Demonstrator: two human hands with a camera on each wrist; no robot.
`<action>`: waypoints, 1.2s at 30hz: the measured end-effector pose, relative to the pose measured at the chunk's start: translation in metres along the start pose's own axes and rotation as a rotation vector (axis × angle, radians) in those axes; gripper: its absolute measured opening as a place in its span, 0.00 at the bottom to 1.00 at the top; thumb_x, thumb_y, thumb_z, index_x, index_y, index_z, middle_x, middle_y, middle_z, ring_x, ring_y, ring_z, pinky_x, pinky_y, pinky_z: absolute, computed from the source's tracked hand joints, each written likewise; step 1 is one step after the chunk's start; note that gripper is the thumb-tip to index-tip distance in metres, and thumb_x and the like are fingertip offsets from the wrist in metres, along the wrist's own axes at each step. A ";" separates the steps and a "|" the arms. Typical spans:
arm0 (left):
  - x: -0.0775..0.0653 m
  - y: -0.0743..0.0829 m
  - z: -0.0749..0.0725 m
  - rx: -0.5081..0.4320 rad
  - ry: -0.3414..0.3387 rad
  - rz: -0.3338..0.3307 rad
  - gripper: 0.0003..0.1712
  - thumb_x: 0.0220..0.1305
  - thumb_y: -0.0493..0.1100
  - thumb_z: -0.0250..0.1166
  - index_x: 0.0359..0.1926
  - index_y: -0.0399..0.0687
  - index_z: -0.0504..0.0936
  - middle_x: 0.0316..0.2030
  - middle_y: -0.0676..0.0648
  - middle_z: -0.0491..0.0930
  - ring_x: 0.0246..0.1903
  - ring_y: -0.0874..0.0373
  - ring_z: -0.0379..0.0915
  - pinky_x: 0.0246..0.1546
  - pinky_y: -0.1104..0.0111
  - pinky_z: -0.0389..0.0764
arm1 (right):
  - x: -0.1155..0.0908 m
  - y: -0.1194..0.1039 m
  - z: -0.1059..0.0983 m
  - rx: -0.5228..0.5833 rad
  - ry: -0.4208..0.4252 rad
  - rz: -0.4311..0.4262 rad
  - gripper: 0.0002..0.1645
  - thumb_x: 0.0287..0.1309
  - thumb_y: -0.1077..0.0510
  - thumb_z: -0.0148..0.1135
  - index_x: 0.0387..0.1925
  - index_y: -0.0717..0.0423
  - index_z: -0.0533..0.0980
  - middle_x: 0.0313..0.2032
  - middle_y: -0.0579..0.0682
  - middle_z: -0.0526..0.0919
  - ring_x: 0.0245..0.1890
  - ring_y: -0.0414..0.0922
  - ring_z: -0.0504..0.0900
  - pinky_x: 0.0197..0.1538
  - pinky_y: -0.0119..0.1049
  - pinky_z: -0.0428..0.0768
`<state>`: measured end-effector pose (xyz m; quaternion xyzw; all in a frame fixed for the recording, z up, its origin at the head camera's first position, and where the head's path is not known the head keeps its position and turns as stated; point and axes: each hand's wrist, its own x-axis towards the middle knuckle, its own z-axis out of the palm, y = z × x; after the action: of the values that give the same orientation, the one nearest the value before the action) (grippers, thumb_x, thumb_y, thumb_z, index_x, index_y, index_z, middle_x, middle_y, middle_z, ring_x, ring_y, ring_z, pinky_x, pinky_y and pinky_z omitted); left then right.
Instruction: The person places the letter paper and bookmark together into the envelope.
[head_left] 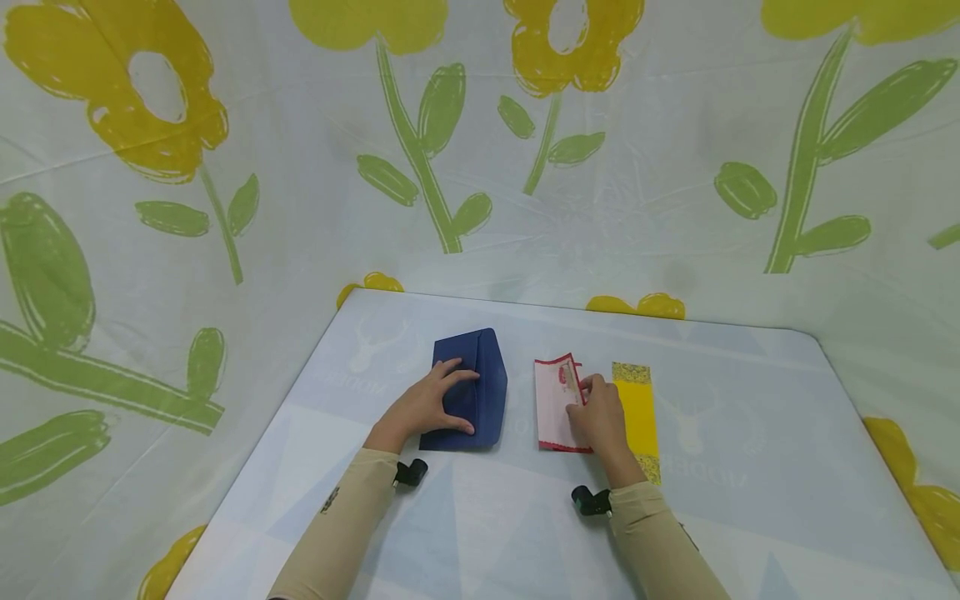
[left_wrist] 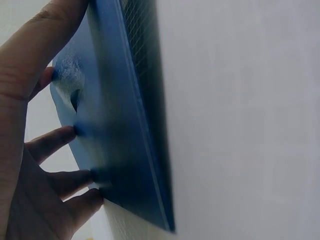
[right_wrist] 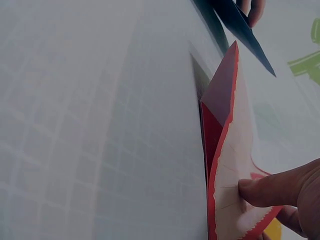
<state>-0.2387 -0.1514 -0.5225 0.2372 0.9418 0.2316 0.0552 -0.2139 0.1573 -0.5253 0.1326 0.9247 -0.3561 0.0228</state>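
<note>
A dark blue envelope [head_left: 491, 392] with its pointed flap unfolded to the right lies on the left part of the table. My left hand [head_left: 427, 402] rests on it, thumb and fingers spread; in the left wrist view the fingertips touch the envelope [left_wrist: 120, 115]. To its right is a white folded card [head_left: 553, 408] with red edging. My right hand [head_left: 603, 417] pinches its right side between thumb and fingers. Seen from the right wrist, the card [right_wrist: 232, 185] stands partly raised, its red inner side showing in the fold.
A yellow card [head_left: 637, 417] with speckled gold ends lies just right of my right hand, partly behind the wrist. The white table [head_left: 480, 533] has rounded far corners. Behind it hangs a flower-printed curtain [head_left: 637, 208].
</note>
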 end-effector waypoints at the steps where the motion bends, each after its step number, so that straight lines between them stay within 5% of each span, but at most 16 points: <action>1: 0.000 0.000 0.000 0.003 -0.001 -0.003 0.53 0.30 0.77 0.67 0.63 0.81 0.60 0.71 0.51 0.48 0.69 0.42 0.42 0.57 0.46 0.65 | 0.000 0.000 0.000 0.006 0.000 -0.002 0.29 0.50 0.58 0.67 0.52 0.58 0.65 0.49 0.59 0.68 0.46 0.53 0.67 0.51 0.46 0.72; 6: 0.000 0.001 -0.001 -0.001 -0.006 -0.005 0.53 0.31 0.75 0.68 0.64 0.80 0.60 0.71 0.50 0.48 0.69 0.41 0.42 0.57 0.46 0.65 | 0.000 0.000 -0.002 0.013 -0.008 -0.010 0.37 0.49 0.57 0.68 0.59 0.57 0.62 0.50 0.59 0.68 0.46 0.53 0.67 0.53 0.47 0.72; 14: 0.000 0.000 0.000 -0.014 -0.005 0.001 0.53 0.30 0.75 0.68 0.63 0.80 0.61 0.70 0.50 0.49 0.69 0.42 0.42 0.57 0.46 0.65 | 0.007 -0.002 -0.008 -0.086 -0.083 0.002 0.61 0.46 0.55 0.69 0.73 0.47 0.40 0.62 0.62 0.58 0.53 0.56 0.65 0.59 0.54 0.67; 22: -0.001 0.000 0.001 -0.019 -0.005 0.002 0.53 0.30 0.76 0.68 0.64 0.80 0.61 0.70 0.50 0.49 0.69 0.41 0.41 0.56 0.46 0.66 | 0.024 -0.002 -0.013 -0.174 -0.195 -0.024 0.63 0.51 0.53 0.67 0.72 0.45 0.30 0.70 0.59 0.47 0.63 0.59 0.57 0.61 0.56 0.62; 30: -0.001 0.000 0.001 -0.019 -0.008 -0.010 0.53 0.29 0.77 0.67 0.63 0.81 0.61 0.71 0.52 0.48 0.69 0.41 0.40 0.56 0.46 0.66 | 0.035 0.000 -0.020 -0.127 -0.319 -0.043 0.61 0.51 0.54 0.66 0.72 0.45 0.33 0.71 0.55 0.46 0.67 0.55 0.52 0.65 0.56 0.54; 36: -0.001 0.000 0.001 -0.015 -0.004 -0.009 0.53 0.29 0.77 0.67 0.63 0.80 0.61 0.70 0.52 0.49 0.69 0.42 0.40 0.56 0.46 0.66 | 0.037 0.001 -0.020 -0.130 -0.301 -0.086 0.61 0.48 0.53 0.68 0.73 0.45 0.38 0.70 0.57 0.47 0.61 0.58 0.59 0.61 0.57 0.61</action>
<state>-0.2374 -0.1515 -0.5235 0.2329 0.9410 0.2380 0.0597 -0.2482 0.1796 -0.5159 0.0365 0.9368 -0.3121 0.1542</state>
